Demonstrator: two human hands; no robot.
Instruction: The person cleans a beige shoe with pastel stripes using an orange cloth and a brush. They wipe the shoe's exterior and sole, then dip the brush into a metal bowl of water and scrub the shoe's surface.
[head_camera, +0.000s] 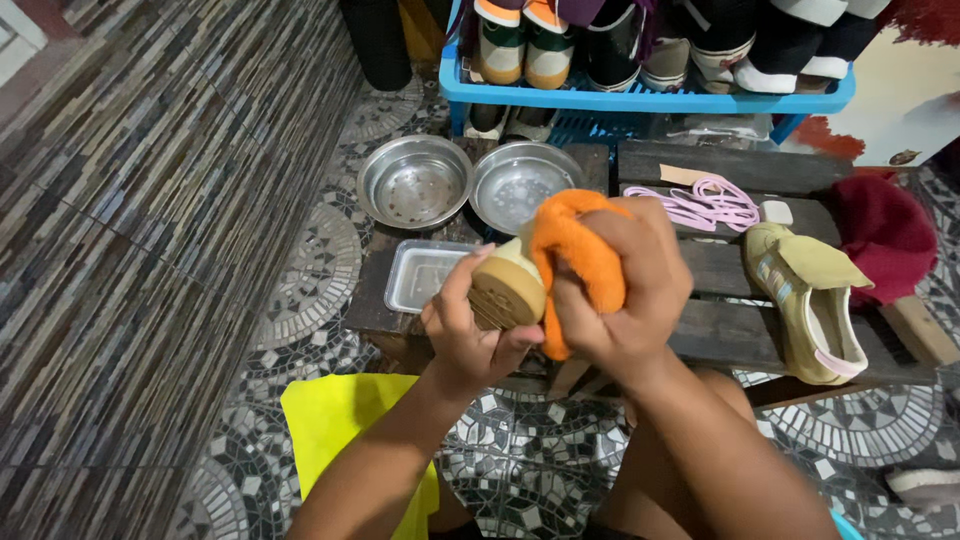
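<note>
Right now my left hand (470, 330) grips the shoe (508, 288), fingers curled round its sole. My right hand (625, 290) presses the cloth (570, 250) on it, fingers clenched (the other shoe (810, 300) lies untouched, unlaced).

Two steel bowls (414, 180) (520, 183) sit at upper centre beside a clear plastic tray (420, 272). Pink laces (705, 203) and a maroon cloth (885, 232) lie right. A blue shoe rack (640, 98) spans the top.

Left hand (468, 335) holds shoe (507, 288); right hand (620, 290) presses orange cloth (572, 250).

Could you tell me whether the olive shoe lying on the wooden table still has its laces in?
Laces out. The olive shoe lies with its tongue flopped open, and pink laces sit loose on the wooden table beside it.
</note>
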